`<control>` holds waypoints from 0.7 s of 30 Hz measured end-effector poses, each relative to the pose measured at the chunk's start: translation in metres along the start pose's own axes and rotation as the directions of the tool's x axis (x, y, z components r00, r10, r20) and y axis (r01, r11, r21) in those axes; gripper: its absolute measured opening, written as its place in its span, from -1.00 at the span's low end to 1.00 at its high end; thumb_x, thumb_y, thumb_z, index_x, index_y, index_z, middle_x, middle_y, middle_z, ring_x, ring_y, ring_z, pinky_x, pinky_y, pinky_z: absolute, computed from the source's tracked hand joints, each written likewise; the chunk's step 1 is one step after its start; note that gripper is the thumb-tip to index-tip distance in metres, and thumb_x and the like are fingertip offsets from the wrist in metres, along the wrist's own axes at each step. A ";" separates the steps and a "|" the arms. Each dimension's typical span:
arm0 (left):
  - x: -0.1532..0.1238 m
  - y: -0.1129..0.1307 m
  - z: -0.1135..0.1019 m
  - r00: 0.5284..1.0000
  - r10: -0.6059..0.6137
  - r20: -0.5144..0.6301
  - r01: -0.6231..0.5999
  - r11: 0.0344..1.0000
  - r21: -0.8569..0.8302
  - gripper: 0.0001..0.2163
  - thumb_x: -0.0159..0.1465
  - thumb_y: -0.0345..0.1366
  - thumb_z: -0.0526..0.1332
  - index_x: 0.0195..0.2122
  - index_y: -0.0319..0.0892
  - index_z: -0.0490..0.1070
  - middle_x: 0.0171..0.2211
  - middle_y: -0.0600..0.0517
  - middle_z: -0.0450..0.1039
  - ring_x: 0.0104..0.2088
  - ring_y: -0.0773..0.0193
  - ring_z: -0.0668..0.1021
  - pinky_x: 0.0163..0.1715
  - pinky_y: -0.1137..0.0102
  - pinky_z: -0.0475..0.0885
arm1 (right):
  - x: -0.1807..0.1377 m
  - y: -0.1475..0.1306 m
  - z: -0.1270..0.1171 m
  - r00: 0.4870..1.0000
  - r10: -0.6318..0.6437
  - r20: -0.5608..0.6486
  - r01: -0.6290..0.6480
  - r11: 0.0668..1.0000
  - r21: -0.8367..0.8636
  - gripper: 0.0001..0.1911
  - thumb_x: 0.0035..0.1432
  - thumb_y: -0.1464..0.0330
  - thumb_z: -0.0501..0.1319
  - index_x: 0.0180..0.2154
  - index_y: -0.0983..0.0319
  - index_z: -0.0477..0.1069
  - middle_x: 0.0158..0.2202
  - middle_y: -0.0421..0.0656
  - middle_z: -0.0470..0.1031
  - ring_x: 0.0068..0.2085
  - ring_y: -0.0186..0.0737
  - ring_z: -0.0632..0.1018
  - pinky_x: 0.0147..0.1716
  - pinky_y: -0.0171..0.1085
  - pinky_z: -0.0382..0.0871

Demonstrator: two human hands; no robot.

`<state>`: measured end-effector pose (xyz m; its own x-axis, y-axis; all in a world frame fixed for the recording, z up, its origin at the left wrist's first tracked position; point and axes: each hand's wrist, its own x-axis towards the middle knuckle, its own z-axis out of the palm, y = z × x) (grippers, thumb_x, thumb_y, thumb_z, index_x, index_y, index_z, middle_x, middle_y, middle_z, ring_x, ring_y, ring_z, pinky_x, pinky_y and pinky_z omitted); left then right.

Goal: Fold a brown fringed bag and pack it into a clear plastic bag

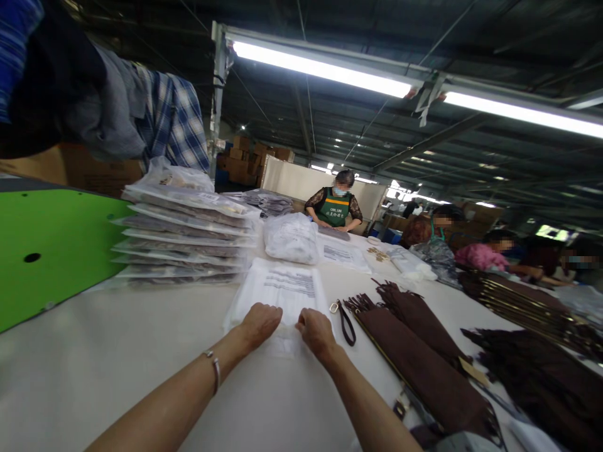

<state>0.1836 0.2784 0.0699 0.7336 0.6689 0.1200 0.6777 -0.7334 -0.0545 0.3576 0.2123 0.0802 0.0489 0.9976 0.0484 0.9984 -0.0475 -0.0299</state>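
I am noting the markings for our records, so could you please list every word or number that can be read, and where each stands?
"OMLUN", second letter uncertain: green apron.
Characters beneath it: too small to read surely.
Printed lines on the front plastic bag: too blurred.
Print on the bag behind: too blurred.
Any other marks: unreadable.

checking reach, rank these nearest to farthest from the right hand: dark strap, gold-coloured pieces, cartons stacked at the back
1. Dark strap, just right of the right hand
2. Gold-coloured pieces, farther up the table
3. Cartons, background left
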 end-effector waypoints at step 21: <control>-0.004 0.009 -0.017 0.999 -0.003 -0.048 -0.009 0.970 -0.242 -0.74 0.32 -0.14 0.21 -0.07 -0.19 0.43 -0.11 -0.03 0.50 -0.09 0.15 0.54 -0.05 0.13 0.43 | -0.005 0.003 -0.004 0.999 -0.029 -0.037 0.030 0.998 0.047 -0.88 0.19 0.32 0.27 -0.26 0.24 0.46 -0.23 -0.14 0.54 -0.21 -0.23 0.53 -0.24 -0.28 0.31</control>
<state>0.1862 0.2671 0.0857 0.7280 0.6646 0.1681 0.6388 -0.7467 0.1856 0.3609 0.2068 0.0835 0.0214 0.9960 0.0865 0.9970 -0.0149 -0.0756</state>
